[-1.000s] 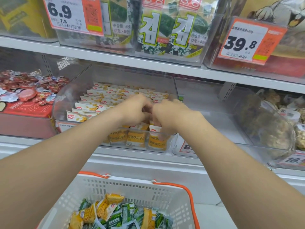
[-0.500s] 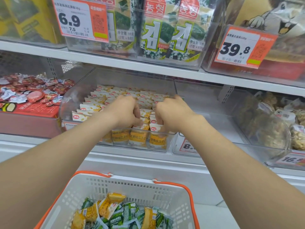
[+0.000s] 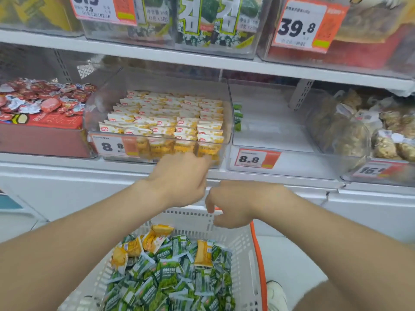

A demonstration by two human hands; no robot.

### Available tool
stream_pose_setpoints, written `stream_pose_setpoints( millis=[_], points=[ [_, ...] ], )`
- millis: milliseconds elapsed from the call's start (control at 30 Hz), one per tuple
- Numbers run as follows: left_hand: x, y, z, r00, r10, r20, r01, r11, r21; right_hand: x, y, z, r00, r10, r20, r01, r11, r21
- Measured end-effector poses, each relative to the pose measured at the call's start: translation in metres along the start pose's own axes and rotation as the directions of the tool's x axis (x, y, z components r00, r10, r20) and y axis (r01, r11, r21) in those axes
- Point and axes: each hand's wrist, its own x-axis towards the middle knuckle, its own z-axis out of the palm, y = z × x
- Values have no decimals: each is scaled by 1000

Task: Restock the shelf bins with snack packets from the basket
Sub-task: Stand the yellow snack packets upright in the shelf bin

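Note:
A clear shelf bin (image 3: 105,104) holds neat rows of yellow snack packets (image 3: 170,122). Beside it on the right, a second clear bin (image 3: 269,131) holds only a green packet or two (image 3: 237,116) against its left wall. Below, a white basket (image 3: 244,243) with orange handles is piled with green packets (image 3: 170,279) and a few yellow ones (image 3: 157,236). My left hand (image 3: 179,180) hovers in front of the yellow bin's lower edge, fingers loosely curled, holding nothing. My right hand (image 3: 233,205) hangs over the basket's far rim, fingers loosely curled and empty.
A red box (image 3: 40,131) heaped with red-wrapped sweets stands at the left. Bagged brown snacks (image 3: 350,126) fill the bin at the right. The shelf above carries seaweed packs (image 3: 202,19) and orange price tags (image 3: 305,25). A shoe (image 3: 276,295) shows right of the basket.
Both hands have come out of the yellow packet bin and dropped toward the basket. The view has tilted down, showing more of the basket.

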Motion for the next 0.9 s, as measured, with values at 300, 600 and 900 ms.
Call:
stream_pose_setpoints(
  millis=[300, 600, 900],
  points=[
    [-23, 32, 143, 744, 133, 655, -192, 981, 19, 20, -10, 90, 962, 32, 272, 38, 968, -248],
    [-15, 65, 219, 584, 195, 788, -339, 941, 18, 39, -4, 112, 964, 27, 264, 43, 965, -259],
    [-33, 59, 297, 511, 232, 828, -444, 896, 24, 43, 18, 114, 955, 37, 294, 41, 966, -254]
  ],
)
